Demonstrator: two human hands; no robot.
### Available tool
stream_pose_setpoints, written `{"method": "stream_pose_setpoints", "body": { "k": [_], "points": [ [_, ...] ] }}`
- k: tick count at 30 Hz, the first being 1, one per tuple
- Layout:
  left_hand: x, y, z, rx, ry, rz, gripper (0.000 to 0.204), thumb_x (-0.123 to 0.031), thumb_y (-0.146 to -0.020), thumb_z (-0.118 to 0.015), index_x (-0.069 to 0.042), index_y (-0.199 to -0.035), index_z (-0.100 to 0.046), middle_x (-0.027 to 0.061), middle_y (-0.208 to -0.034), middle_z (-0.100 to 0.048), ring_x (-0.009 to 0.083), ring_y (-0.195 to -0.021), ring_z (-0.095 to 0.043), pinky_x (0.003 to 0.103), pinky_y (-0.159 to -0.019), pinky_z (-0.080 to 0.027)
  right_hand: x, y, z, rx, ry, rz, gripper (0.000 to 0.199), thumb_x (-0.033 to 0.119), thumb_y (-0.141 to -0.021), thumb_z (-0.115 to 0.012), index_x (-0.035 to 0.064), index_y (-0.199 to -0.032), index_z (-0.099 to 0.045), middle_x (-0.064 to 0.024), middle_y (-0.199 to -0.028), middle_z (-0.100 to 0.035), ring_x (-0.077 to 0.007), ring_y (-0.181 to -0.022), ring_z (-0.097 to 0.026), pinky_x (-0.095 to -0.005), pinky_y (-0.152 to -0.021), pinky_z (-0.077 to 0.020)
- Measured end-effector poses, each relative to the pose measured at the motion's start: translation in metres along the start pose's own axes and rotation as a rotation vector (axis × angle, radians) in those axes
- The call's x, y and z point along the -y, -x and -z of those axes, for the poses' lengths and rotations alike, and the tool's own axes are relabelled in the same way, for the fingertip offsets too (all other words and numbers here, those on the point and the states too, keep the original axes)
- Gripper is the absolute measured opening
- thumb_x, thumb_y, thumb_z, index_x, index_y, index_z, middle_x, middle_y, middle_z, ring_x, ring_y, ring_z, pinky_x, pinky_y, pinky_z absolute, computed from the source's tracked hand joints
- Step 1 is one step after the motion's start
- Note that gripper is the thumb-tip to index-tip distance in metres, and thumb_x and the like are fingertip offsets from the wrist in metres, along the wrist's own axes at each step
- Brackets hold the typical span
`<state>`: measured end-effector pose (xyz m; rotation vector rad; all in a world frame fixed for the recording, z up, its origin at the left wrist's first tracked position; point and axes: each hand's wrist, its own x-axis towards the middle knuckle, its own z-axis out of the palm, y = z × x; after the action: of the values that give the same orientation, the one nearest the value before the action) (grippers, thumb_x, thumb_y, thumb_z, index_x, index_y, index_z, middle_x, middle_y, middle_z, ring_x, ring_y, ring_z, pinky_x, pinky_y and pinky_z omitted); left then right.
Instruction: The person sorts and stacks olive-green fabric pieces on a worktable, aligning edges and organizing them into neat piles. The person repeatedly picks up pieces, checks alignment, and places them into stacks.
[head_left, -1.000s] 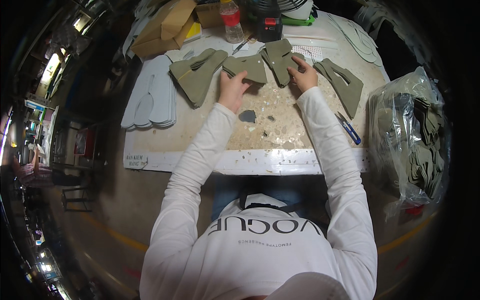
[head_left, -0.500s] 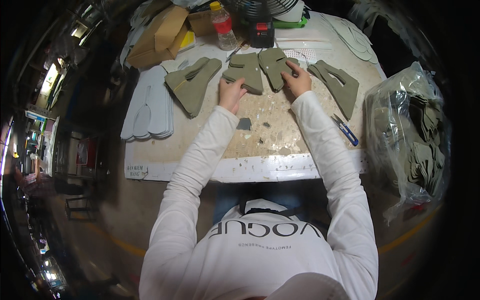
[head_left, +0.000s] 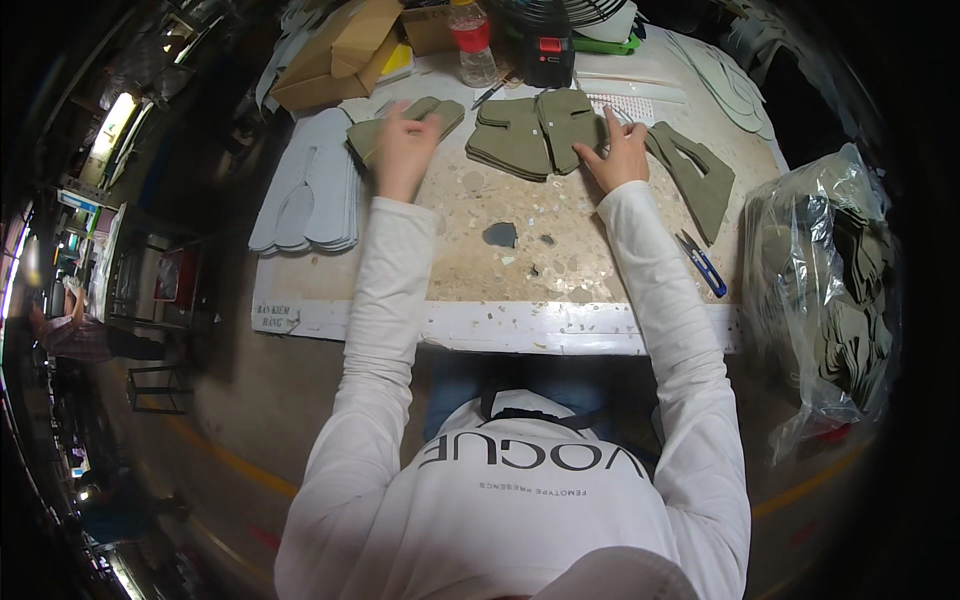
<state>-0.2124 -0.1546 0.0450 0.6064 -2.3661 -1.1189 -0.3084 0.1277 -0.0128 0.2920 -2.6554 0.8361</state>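
Observation:
My left hand (head_left: 405, 150), blurred by motion, is over the leftmost stack of olive-green cut pieces (head_left: 365, 141), its fingers seemingly apart. Whether it touches the stack I cannot tell. My right hand (head_left: 621, 158) has its thumb and fingers spread at the right edge of an olive stack (head_left: 568, 125), the thumb at its lower corner. Against that stack's left side lies another olive stack (head_left: 508, 145) with a slot near its top. Farther right, an olive piece with a long opening (head_left: 712, 195) rests on the table.
Pale grey templates (head_left: 305, 190) are piled at the left beside a cardboard box (head_left: 330, 65). A bottle (head_left: 475, 50) and a black battery pack (head_left: 548, 62) stand at the back. Blue-handled snips (head_left: 710, 275) lie near a clear bag of olive pieces (head_left: 800, 300). Scraps dot the table (head_left: 470, 260).
My left hand has let go of the left-middle stack and moved left over the leftmost one. My right hand has shifted slightly off its stack's face. The two middle stacks now sit closer together.

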Motion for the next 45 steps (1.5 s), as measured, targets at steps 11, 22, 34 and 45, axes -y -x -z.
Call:
{"method": "stream_pose_setpoints", "body": {
  "k": [11, 22, 34, 45],
  "points": [
    [0.073, -0.006, 0.028, -0.268, -0.319, 0.073, 0.078, -0.047, -0.069, -0.081, 0.01, -0.114, -0.055, 0.0298, -0.11, -0.064, 0.0405, -0.104, -0.063, 0.042, -0.089, -0.05, 0.011, 0.014, -0.02, 0.118, -0.04, 0.405, 0.043, 0.028, -0.08, -0.068, 0.0183, -0.121, -0.064, -0.012, -0.129, -0.055, -0.0325, -0.123, -0.048, -0.0461, -0.099, -0.0419],
    [0.025, 0.034, 0.041, -0.01, 0.882, 0.071, 0.03, -0.015, -0.084, -0.068, 0.003, -0.107, -0.062, 0.01, -0.102, -0.068, 0.0198, -0.092, -0.064, 0.031, -0.082, -0.05, 0.021, 0.014, -0.001, -0.105, -0.224, 0.474, 0.032, 0.028, -0.086, -0.067, 0.0168, -0.116, -0.068, -0.0101, -0.116, -0.062, -0.0301, -0.109, -0.056, -0.0405, -0.092, -0.0453],
    [-0.025, 0.182, 0.02, 0.129, -0.173, -0.318, 0.051, -0.017, -0.071, -0.074, 0.004, -0.106, -0.043, 0.03, -0.092, -0.058, 0.0471, -0.091, -0.057, 0.051, -0.077, -0.047, 0.124, 0.151, 0.077, 0.009, -0.582, 0.662, 0.02, 0.005, -0.075, -0.072, 0.0046, -0.095, -0.066, -0.0093, -0.095, -0.062, -0.0275, -0.085, -0.063, -0.0348, -0.073, -0.0509],
    [-0.027, 0.198, -0.015, 0.053, -0.249, -0.437, 0.057, -0.012, -0.073, -0.07, 0.004, -0.121, -0.044, 0.0232, -0.105, -0.059, 0.0402, -0.099, -0.057, 0.046, -0.08, -0.05, 0.116, 0.176, 0.073, -0.069, -0.143, 0.587, 0.017, 0.002, -0.076, -0.07, 0.0025, -0.091, -0.062, -0.0086, -0.092, -0.061, -0.0255, -0.078, -0.063, -0.0348, -0.066, -0.0514]
  ]
}}
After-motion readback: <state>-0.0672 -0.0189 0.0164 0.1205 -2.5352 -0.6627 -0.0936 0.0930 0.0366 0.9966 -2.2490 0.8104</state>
